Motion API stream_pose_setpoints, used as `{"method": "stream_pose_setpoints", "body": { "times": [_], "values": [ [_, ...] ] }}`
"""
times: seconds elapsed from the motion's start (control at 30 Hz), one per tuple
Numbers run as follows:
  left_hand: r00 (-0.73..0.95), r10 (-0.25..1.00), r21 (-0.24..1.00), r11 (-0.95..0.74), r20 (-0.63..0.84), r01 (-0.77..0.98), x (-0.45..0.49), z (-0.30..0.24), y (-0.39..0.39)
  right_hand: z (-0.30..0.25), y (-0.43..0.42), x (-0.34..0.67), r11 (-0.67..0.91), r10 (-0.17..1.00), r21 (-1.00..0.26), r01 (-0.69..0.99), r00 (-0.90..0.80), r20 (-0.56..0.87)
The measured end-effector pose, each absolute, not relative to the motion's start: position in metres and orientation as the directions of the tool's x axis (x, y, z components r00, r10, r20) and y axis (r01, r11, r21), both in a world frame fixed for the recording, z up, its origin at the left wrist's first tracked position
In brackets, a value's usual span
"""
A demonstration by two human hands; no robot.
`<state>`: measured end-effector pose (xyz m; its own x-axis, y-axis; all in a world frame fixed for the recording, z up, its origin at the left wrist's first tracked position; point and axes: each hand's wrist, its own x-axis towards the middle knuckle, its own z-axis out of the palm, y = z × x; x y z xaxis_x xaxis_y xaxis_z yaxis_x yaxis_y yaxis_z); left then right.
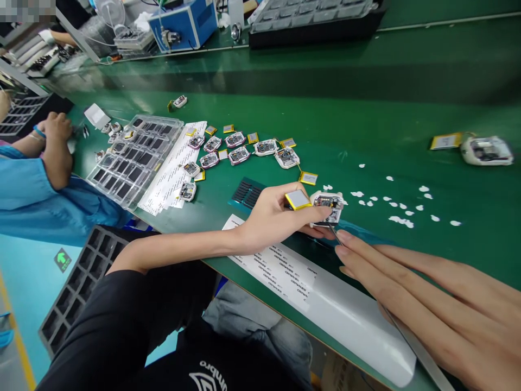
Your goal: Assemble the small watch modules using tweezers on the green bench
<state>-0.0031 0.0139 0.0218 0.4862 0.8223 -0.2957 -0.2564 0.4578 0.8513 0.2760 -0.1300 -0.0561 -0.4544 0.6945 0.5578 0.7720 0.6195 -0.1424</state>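
Observation:
Between the thumb and fingers of my left hand [268, 217] is a small white device housing [331, 203] with its circuit board showing. A silver and yellow battery pouch [298, 199] on it rests over the same hand. My right hand [411, 288] is closed around metal tweezers [421, 350], whose tips touch the lower edge of the housing. What the tips pinch, if anything, is too small to make out. Below both hands lies a white label sheet [277, 274] with printed rows. A dark sheet of black strips [247, 194] is partly covered by my left hand.
Several open housings with batteries [266, 147] lie beyond my left hand. White scraps [402, 206] are scattered to the right, near another housing [487, 151]. A clear compartment tray [136, 157] stands left, beside a co-worker's arm [57, 152]. A blue box [185, 24] is at the back.

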Motion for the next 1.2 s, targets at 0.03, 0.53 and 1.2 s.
{"method": "stream_pose_setpoints", "body": {
  "times": [0.03,0.53,1.2],
  "values": [
    [0.483,0.825,0.854,0.452,-0.293,-0.256,-0.003,0.021,0.013,-0.061,-0.135,0.28,0.618,0.695,-0.147,0.773,-0.449,0.562],
    [0.444,0.872,0.93,0.316,-0.207,-0.187,-0.001,0.01,0.009,-0.001,-0.075,0.215,0.729,0.525,0.016,0.685,-0.573,0.629],
    [0.318,0.948,0.999,0.007,-0.022,0.05,-0.014,0.013,0.073,0.016,-0.063,0.219,0.714,0.487,0.021,0.7,-0.518,0.704]
  ]
}}
